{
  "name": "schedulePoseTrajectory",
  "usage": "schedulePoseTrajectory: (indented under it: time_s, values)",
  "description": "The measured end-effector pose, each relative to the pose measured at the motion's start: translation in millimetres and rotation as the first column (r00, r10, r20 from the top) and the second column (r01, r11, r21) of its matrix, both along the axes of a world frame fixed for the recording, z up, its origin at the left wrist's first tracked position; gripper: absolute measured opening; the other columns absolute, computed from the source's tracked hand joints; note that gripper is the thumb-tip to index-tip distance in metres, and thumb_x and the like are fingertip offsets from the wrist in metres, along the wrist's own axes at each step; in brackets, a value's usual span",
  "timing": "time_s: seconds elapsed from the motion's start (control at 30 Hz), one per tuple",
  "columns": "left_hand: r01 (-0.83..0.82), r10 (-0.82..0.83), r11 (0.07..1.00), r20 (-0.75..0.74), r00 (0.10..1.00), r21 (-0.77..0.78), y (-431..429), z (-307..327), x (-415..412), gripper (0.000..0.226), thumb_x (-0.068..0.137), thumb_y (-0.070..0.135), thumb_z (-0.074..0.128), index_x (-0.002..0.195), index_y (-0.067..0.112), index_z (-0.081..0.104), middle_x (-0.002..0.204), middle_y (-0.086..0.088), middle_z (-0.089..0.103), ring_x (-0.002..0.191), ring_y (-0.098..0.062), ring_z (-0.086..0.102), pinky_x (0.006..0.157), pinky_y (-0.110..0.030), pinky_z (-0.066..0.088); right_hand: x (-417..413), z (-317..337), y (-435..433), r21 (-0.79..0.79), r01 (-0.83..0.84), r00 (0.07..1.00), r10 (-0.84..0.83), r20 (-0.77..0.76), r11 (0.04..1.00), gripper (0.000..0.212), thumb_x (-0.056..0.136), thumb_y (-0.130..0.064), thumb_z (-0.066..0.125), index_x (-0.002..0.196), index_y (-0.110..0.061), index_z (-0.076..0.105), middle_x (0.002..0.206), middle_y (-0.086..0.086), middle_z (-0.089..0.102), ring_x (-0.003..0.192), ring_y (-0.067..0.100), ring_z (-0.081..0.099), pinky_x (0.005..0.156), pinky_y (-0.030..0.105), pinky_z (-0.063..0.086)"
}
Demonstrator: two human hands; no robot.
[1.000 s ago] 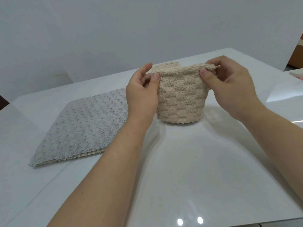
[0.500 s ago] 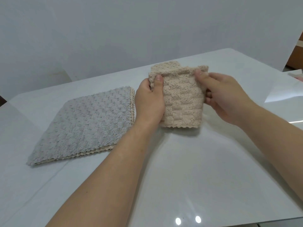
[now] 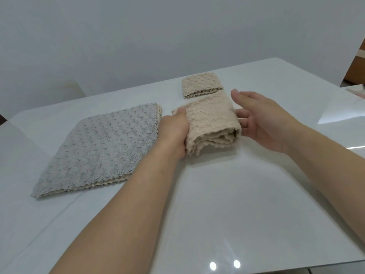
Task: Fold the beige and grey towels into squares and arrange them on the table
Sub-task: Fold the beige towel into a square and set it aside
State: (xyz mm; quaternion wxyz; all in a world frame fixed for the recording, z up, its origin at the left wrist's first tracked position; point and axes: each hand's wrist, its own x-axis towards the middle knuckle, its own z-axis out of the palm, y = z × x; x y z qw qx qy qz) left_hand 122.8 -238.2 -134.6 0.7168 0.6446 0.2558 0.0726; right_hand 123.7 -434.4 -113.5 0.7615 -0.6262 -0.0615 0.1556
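1. The white desk [image 3: 227, 204] fills the lower two thirds of the frame, glossy, with two small light reflections near the bottom edge; a plain grey wall [image 3: 138, 36] stands behind it
2. The grey towel [image 3: 98, 147] lies flat on the desk at centre left, folded into a large square turned like a diamond, with a beige layer showing along its lower and right edges
3. The beige towel [image 3: 211, 123] sits at the centre of the frame, folded into a thick bundle with its layered edges facing the camera; it lies just right of the grey towel's corner
4. The left hand [image 3: 173, 133] reaches in from the lower left, its grip clamped on the left side of the beige towel, thumb on top
5. The right hand [image 3: 262, 121] comes in from the right, fingers spread apart and palm turned toward the bundle; its fingertips [image 3: 240, 113] touch the towel's right side without closing on it
6. A small folded beige square [image 3: 201, 85] rests on the desk just above the bundle, upper centre, its layered edge facing the camera
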Motion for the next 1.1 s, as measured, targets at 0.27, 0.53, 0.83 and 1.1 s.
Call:
schedulePoseTrajectory:
  time_s: [0.27,0.53,0.83,1.1]
  values:
    - [-0.085,0.110,0.936,0.055,0.992,-0.341,6.6,-4.9,6.1,0.024,0.104,0.017,0.055,0.119,0.004,0.069,0.104,-0.015,0.078,0.094,-0.035,0.077,0.088,-0.057,0.060,-6.8,-2.3,-2.4,-0.068,-0.194,0.940,0.205,0.274,0.979,0.099,0.071,0.007,0.079,0.149,-0.037,0.037,0.145,0.003,0.047,0.112,0.019,0.068,0.095,0.032,0.053]
    - [-0.099,0.130,0.920,0.058,0.990,-0.379,0.9,-4.4,5.4,0.025,0.103,0.018,0.057,0.121,0.004,0.069,0.105,-0.013,0.078,0.094,-0.032,0.077,0.087,-0.056,0.061,-10.9,-7.2,5.3,-0.301,0.021,0.871,0.131,0.475,0.953,0.094,0.078,-0.013,0.086,0.150,-0.039,0.031,0.149,-0.005,0.039,0.112,0.006,0.065,0.103,0.037,0.052]
    - [-0.171,0.201,0.922,0.052,0.978,-0.348,-3.8,-3.2,0.9,0.023,0.104,0.026,0.057,0.114,0.009,0.069,0.098,-0.005,0.079,0.084,-0.024,0.078,0.067,-0.036,0.064,-12.5,-7.0,13.2,-0.330,0.212,0.816,0.020,0.577,0.920,0.060,0.096,-0.006,0.053,0.146,-0.035,0.035,0.135,-0.014,0.050,0.094,0.002,0.067,0.078,0.013,0.049]
    - [-0.171,0.191,0.952,0.058,0.980,-0.254,-15.3,-8.3,1.2,0.024,0.103,0.034,0.058,0.101,0.010,0.065,0.101,-0.007,0.077,0.090,-0.029,0.076,0.084,-0.049,0.063,-6.6,-14.3,17.1,-0.426,0.410,0.741,-0.023,0.671,0.806,0.071,0.084,-0.007,0.061,0.145,-0.034,0.036,0.132,-0.006,0.051,0.088,0.014,0.062,0.076,0.026,0.048]
